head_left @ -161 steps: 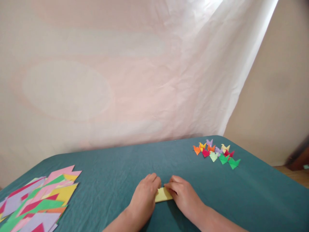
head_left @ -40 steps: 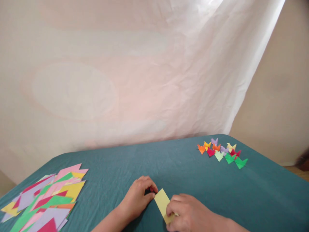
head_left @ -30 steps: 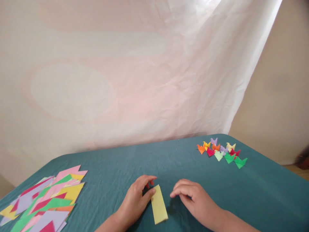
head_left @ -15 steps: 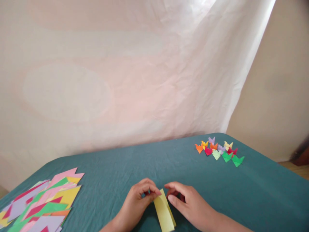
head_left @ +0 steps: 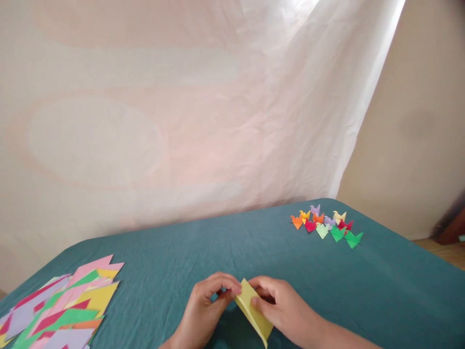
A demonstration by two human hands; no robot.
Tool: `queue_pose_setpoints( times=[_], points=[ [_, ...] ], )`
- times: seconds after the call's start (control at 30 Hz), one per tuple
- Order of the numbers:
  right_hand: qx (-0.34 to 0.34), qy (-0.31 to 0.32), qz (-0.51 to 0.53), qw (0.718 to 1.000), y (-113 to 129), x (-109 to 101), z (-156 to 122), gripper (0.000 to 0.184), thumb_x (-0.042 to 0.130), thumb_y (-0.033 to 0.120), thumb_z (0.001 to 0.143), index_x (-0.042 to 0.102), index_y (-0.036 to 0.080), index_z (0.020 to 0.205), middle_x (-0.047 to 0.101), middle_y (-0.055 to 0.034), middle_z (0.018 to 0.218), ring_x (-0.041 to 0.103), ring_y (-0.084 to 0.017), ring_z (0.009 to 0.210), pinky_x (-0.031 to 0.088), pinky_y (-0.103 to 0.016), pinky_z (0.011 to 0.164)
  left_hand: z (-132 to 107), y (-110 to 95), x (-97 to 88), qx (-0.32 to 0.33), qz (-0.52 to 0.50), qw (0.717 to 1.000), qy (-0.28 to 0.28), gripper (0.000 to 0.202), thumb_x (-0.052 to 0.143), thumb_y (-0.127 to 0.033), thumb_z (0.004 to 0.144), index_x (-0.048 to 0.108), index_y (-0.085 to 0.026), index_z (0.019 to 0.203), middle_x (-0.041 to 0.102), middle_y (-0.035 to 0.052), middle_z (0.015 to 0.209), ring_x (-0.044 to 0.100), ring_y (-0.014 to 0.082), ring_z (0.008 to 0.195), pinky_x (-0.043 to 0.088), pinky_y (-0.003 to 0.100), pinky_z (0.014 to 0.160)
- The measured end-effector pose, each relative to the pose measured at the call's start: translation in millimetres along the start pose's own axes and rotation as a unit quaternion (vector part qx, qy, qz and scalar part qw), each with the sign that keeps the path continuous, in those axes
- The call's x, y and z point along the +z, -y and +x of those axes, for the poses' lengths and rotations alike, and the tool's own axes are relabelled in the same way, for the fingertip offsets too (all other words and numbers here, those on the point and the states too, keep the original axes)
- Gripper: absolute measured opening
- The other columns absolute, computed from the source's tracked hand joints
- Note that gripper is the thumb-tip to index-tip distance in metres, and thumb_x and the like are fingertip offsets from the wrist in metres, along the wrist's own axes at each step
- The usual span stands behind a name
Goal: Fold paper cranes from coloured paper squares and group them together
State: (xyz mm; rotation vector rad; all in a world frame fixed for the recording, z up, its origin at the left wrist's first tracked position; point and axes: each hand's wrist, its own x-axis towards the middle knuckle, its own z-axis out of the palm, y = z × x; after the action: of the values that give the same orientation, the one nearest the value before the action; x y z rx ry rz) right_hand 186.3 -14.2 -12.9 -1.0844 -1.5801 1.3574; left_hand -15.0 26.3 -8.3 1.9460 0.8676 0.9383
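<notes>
A folded sheet of yellow paper (head_left: 258,315) is held tilted between my two hands, low in the middle of the head view. My left hand (head_left: 209,305) pinches its upper left edge between thumb and fingertips. On the right side, my right hand (head_left: 281,305) grips the same paper, thumb on the near face and fingers behind it. The fingers behind the sheet are partly hidden. The paper's lower end narrows toward the bottom edge of the view.
Overlapping coloured paper sheets (head_left: 69,310) lie at the left of the green-covered table (head_left: 174,261). Several small folded paper birds (head_left: 322,230) stand in rows at the back right. A pale cloth (head_left: 203,121) hangs behind the table.
My right hand, apart from the paper before, has moved left and closed on it. The yellow paper has turned, its lower end swinging to the right. My left hand keeps its pinch.
</notes>
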Motion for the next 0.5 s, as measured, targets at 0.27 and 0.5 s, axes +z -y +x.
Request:
queue_pose_setpoints(
  times=[0.27, 0.5],
  points=[
    [-0.002, -0.127, 0.005, 0.992, -10, -13, 8, 0.032, 0.052, 0.043, 0.087, 0.067, 0.015, 0.092, 0.07, -0.0047, 0.079, 0.065, -0.02, 0.074, 0.046, -0.025, 0.063, 3, -6, -8.9, -0.084, -0.023, 0.995, 0.039, 0.021, 0.048, -0.026, 0.088, 0.065, -0.017, 0.08, 0.06, 0.0081, 0.113, 0.059, 0.0183, 0.09, 0.047, 0.026, 0.073],
    [-0.063, -0.11, -0.025, 0.992, -2, -1, 1, 0.029, 0.05, 0.036, 0.09, 0.065, 0.018, 0.106, 0.071, -0.0057, 0.09, 0.066, -0.02, 0.078, 0.048, -0.027, 0.07, -3, 12, 14.2, -0.168, -0.255, 0.952, 0.035, 0.067, 0.076, -0.031, 0.069, 0.039, -0.023, 0.124, 0.064, 0.0042, 0.093, 0.061, 0.0188, 0.078, 0.047, 0.027, 0.066]
  ],
)
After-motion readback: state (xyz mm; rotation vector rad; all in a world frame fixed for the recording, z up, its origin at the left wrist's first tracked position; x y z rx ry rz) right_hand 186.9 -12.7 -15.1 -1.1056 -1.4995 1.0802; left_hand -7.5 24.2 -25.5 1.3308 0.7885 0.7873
